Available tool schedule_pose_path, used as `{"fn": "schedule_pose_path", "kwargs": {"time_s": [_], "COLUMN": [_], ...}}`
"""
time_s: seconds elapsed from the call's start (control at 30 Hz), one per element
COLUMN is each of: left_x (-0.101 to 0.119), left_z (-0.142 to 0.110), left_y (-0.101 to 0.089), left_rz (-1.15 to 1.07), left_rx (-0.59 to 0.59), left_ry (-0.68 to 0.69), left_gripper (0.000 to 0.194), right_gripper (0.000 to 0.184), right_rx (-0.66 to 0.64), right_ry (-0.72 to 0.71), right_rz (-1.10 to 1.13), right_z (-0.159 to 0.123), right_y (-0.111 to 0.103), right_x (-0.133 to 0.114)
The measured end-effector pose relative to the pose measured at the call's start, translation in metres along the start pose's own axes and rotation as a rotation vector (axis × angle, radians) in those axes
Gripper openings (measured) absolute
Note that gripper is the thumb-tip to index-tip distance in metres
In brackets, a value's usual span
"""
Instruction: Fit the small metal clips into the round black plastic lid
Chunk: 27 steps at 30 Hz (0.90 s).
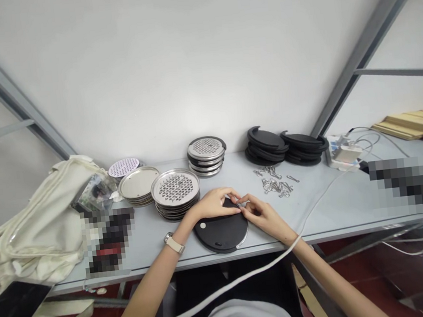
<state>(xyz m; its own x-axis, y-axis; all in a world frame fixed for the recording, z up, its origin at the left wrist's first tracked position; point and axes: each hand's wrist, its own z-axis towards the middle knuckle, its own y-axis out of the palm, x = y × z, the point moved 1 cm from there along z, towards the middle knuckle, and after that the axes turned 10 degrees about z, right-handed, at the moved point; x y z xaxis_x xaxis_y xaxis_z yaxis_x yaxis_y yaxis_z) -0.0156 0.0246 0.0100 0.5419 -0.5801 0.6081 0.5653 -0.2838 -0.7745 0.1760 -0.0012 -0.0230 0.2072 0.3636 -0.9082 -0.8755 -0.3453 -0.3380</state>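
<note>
A round black grater holder (222, 234) lies near the front edge of the table. It has a small pale round spot, a small slot, and a silvery edge at lower right. My left hand (216, 203), with a watch on its wrist, reaches over the holder's far side, thumb and fingers closed at its rim. At the same spot the fingers of my right hand (261, 216) are pinched together. A tiny bright bit shows between the fingertips, too small to make out. Small metal clips (277, 184) lie loose to the right.
Behind my left hand stand stacked metal grater discs (176, 188) and plain metal discs (139, 182). Further back are assembled graters (206, 151) and black holders (266, 142). A white cable (225, 289) crosses before me. Left is a cream bag (48, 221); right, a power strip (343, 152).
</note>
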Motion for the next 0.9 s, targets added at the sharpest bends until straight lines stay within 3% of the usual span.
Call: {"fn": "schedule_pose_path", "kwargs": {"time_s": [0.9], "left_x": [-0.0048], "left_z": [0.0001], "left_y": [0.0028], "left_rz": [-0.052], "left_rx": [0.015], "left_ry": [0.033], "left_gripper": [0.029], "right_gripper": [0.019], "right_rx": [-0.028], "right_ry": [-0.016], "right_rz": [-0.012], "right_z": [-0.0003], "right_y": [0.0001], "right_x": [0.0048]}}
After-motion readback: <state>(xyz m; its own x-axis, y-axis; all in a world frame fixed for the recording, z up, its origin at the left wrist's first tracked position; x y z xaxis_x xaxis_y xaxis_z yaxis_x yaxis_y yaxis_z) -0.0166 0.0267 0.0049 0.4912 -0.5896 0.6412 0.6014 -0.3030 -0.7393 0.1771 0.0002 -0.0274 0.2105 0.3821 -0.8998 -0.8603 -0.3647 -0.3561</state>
